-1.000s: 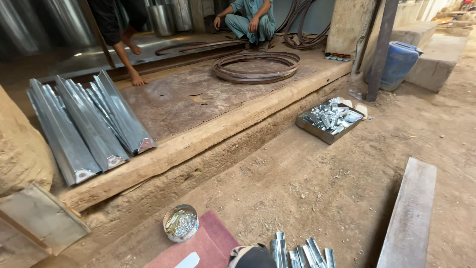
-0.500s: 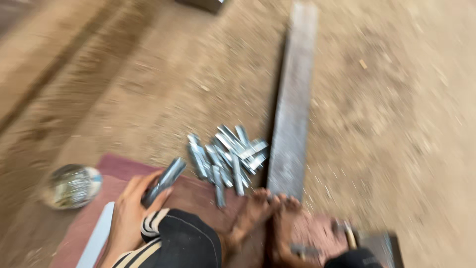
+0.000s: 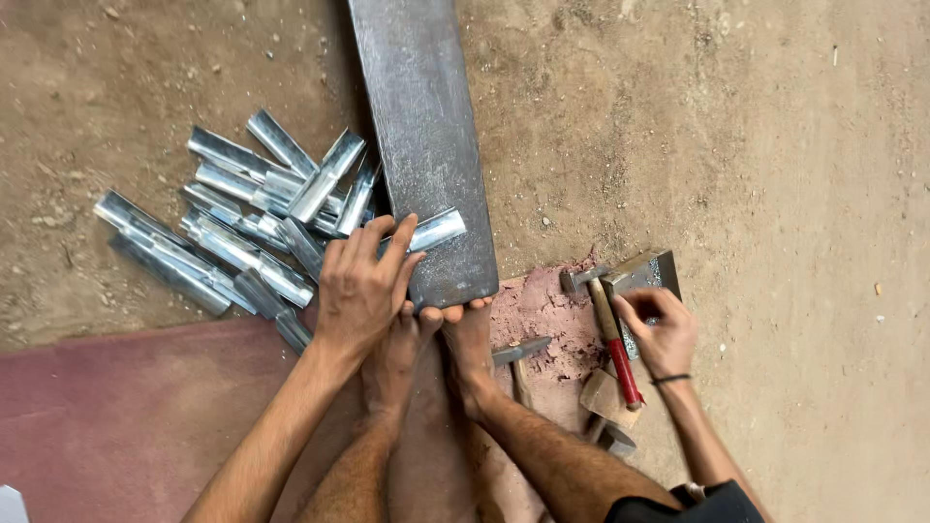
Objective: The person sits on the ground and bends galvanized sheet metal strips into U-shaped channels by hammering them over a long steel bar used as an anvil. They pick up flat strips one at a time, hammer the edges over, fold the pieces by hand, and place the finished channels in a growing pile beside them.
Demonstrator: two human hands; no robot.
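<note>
Bright galvanised sheet metal fills the left middle of the frame: a loose heap of folded channel pieces (image 3: 237, 228), each a short trough with crisp bent edges and a shiny, slightly streaked face, lying criss-crossed on the brown dirt ground (image 3: 794, 145). Below them, along the lower left, runs a dull red mat (image 3: 126, 407).

Just right of the heap, the left hand (image 3: 363, 286) lies palm down with its fingers spread and flat, pressing one such channel piece (image 3: 434, 230) onto the near end of a long, dark grey steel bar (image 3: 421, 136). That piece lies tilted across the bar at centre frame; its right end pokes out past the fingertips, silvery against the dull, scuffed bar. The bar runs from the top edge down to the centre, and its rounded lower end touches the toes of two bare feet (image 3: 431, 349) planted below it.

Further right, at centre right, the right hand (image 3: 659, 334) has its fingers curled around a hammer (image 3: 608, 329) with a wooden shaft and red grip, its head pointing up-frame. Beside the hammer head sits a small grey metal block (image 3: 647, 274). Near the feet a chisel-like tool (image 3: 518, 351) lies on reddish dust.
</note>
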